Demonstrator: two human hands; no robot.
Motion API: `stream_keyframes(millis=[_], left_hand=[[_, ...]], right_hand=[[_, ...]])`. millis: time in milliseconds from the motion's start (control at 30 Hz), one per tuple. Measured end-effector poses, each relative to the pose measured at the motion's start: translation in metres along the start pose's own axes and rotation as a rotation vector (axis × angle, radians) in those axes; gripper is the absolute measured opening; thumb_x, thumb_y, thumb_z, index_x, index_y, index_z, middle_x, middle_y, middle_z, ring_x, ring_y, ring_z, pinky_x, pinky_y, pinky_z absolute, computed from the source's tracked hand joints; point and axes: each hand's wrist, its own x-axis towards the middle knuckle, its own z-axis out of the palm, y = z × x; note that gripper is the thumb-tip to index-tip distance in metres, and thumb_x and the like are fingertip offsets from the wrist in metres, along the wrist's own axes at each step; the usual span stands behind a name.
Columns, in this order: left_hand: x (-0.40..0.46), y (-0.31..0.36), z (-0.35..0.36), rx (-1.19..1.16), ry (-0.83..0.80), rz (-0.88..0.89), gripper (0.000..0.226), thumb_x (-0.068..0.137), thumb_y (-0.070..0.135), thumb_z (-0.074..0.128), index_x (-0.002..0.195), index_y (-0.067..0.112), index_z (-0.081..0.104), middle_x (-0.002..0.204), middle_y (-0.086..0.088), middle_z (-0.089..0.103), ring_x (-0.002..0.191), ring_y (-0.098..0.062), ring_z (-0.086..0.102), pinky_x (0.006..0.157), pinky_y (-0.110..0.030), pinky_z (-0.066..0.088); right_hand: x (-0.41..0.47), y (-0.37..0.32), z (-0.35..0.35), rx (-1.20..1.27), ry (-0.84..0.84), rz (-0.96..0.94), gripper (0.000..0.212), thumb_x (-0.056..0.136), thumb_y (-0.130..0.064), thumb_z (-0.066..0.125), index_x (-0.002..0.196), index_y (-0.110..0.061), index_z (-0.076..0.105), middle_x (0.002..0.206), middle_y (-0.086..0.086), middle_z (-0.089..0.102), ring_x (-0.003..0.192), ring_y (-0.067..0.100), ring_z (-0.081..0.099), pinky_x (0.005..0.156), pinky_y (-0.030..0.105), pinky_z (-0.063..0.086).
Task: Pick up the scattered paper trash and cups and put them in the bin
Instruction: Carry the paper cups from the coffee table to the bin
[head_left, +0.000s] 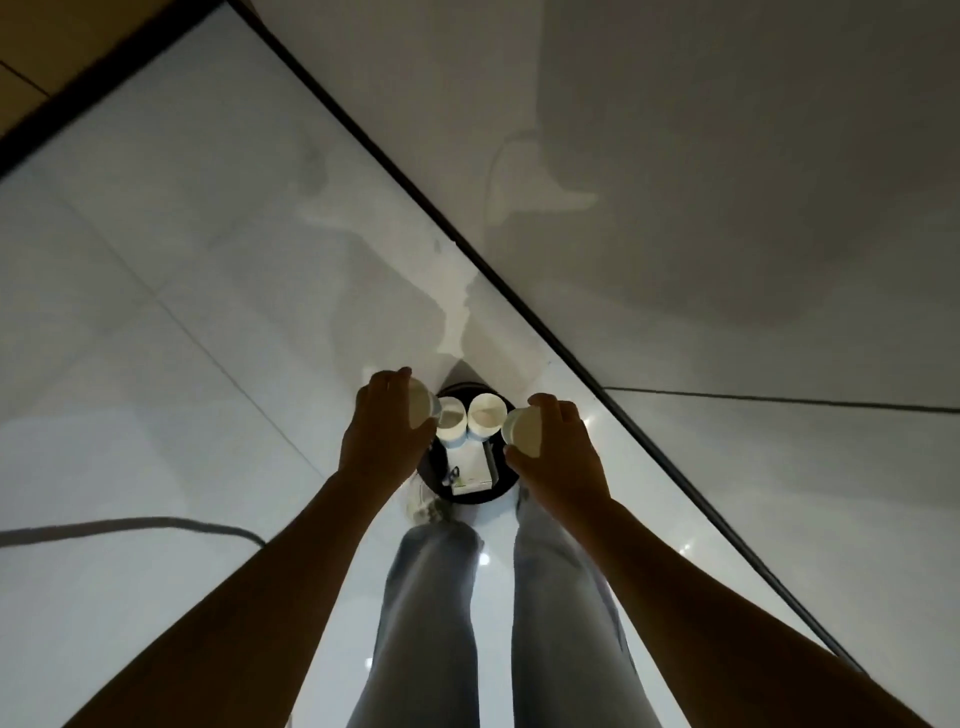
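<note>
1. Risk: either cup could clip the bin rim (511, 486) or bounce off the cups already inside and land on the floor (156, 312), since both hang near the edges (bin looks fairly full).
2. Left hand (384, 431) curls round a white paper cup (421, 410); right hand (558, 452) grips another cup (524, 428), mouth tilted toward centre frame.
3. Bin sits centre frame, dark, round, holding two cups (487, 415) and a white carton (470, 467).

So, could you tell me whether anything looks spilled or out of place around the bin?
Nothing looks spilled. Two cups and a small carton already lie in the black bin; a crumpled scrap sits on the floor beside it.
</note>
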Motion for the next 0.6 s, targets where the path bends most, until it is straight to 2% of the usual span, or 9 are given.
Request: stream_keyframes(millis=[133,267,433,600], left_hand=[[0.057,-0.015,0.053,-0.050,0.008,-0.037,0.070,0.084,0.028,0.069,0.142,0.012,0.033,0.140,-0.008,0.039,0.127,-0.027,0.038,0.094,-0.038,0.047],[0.091,-0.036,0.108,-0.036,-0.043,-0.071,0.071,0.083,0.030,0.071,0.141,0.013,0.034,0.139,-0.006,0.040,0.126,-0.024,0.040,0.093,-0.033,0.047],[0.107,-0.057,0.154,-0.028,-0.135,-0.112,0.070,0.083,0.030,0.070,0.141,0.013,0.033,0.142,-0.006,0.037,0.130,-0.023,0.037,0.095,-0.031,0.046],[0.115,-0.068,0.176,-0.005,-0.219,-0.095,0.071,0.084,0.028,0.069,0.143,0.014,0.032,0.146,-0.004,0.033,0.132,-0.022,0.035,0.100,-0.030,0.042]], right_hand=[[0.068,0.026,0.034,-0.043,-0.077,-0.020,0.065,0.082,-0.029,0.072,0.136,-0.018,0.037,0.132,0.005,0.043,0.119,0.022,0.047,0.096,0.040,0.049],[0.123,0.048,0.072,-0.140,-0.197,-0.063,0.066,0.085,-0.032,0.069,0.139,-0.018,0.034,0.138,0.005,0.040,0.124,0.023,0.044,0.100,0.042,0.047],[0.156,0.071,0.110,-0.265,-0.327,-0.105,0.069,0.086,-0.035,0.068,0.141,-0.017,0.032,0.142,0.006,0.039,0.129,0.024,0.042,0.101,0.040,0.047],[0.173,0.086,0.133,-0.286,-0.412,-0.099,0.068,0.087,-0.031,0.067,0.143,-0.019,0.030,0.144,0.005,0.036,0.131,0.025,0.039,0.103,0.041,0.044]])
